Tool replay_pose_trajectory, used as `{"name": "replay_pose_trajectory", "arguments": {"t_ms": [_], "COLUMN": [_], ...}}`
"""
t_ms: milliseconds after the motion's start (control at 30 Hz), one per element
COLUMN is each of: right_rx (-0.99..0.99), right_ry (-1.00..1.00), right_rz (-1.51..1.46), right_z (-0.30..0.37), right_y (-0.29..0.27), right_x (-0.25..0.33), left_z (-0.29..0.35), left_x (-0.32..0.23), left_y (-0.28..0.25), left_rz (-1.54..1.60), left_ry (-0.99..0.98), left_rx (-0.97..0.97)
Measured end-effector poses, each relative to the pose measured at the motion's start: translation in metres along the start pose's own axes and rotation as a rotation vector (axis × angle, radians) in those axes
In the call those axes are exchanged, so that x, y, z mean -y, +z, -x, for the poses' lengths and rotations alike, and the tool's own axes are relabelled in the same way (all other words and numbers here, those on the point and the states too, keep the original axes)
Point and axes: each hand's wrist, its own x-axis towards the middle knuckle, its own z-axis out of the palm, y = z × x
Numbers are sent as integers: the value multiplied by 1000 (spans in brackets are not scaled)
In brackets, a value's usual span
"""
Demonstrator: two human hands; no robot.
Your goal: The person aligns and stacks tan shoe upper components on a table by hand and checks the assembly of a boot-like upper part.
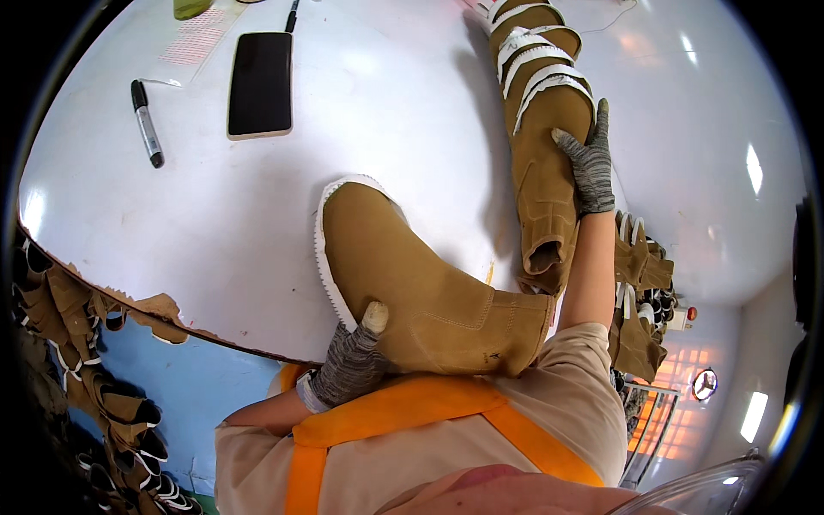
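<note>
A tan boot upper (403,266) lies on its side at the table's near edge, its toe turned to the far left. A white zigzag-cut strip runs along its lower rim. My left hand (352,356), in a grey knit glove with bare-looking pale tips, is closed on that rim, thumb on top. Farther off to the right, a row of similar uppers (541,172) overlaps, with white edges showing. My right hand (590,167), gloved alike, grips the side of the nearest one, thumb on top and fingers along its far side; its underside is hidden.
On the white table (412,112) lie a dark-screened phone (260,86), a marker (147,124) and a printed sheet (199,36). The table's near-left edge is chipped. More uppers hang or lie below on the left (120,403) and at the right (639,326).
</note>
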Motion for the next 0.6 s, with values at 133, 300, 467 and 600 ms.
{"name": "replay_pose_trajectory", "arguments": {"t_ms": [133,300,467,600], "right_rx": [13,34,25,131], "right_ry": [-49,-100,-246,-381], "right_rz": [-26,-16,717,925], "right_z": [0,4,29,55], "right_y": [2,12,63,75], "right_x": [-4,-4,14,21], "left_z": [-2,1,1,6], "left_x": [0,2,6,13], "left_y": [-2,-1,7,13], "left_rz": [3,50,-152,-212], "left_ry": [-8,42,155,247], "left_rx": [5,29,4,-30]}}
